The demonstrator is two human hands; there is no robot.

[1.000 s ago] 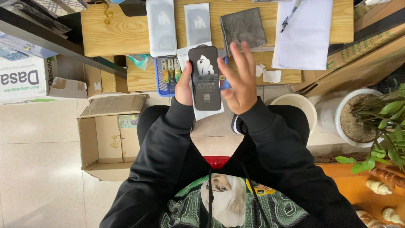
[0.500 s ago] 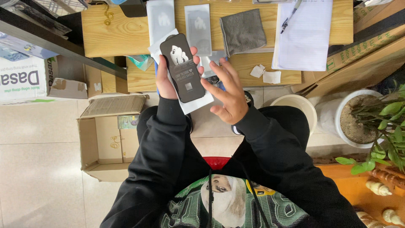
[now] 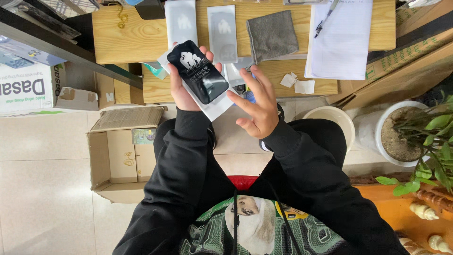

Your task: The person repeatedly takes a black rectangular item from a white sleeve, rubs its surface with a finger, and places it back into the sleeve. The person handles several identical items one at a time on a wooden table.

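Note:
My left hand point(image 3: 181, 92) holds a black phone-shaped screen protector point(image 3: 198, 71) lying on a white sleeve point(image 3: 214, 106), tilted with its top to the left, over the front edge of a wooden table point(image 3: 118, 40). My right hand point(image 3: 257, 106) is beside it on the right, fingers spread, fingertips touching the sleeve's lower right edge. On the table behind lie two translucent sleeves point(image 3: 180, 21) point(image 3: 222, 33) and a grey cloth point(image 3: 272, 35).
A white paper pad with a pen point(image 3: 337, 40) lies at the table's right. An open cardboard box point(image 3: 120, 156) stands on the floor at left, a white printed box point(image 3: 26, 87) farther left. A cream bucket point(image 3: 332, 120) and a potted plant point(image 3: 410, 137) stand at right.
The protector and sleeve moved left and up in my left hand, tilting. My right hand came off its face and dropped to the lower right edge.

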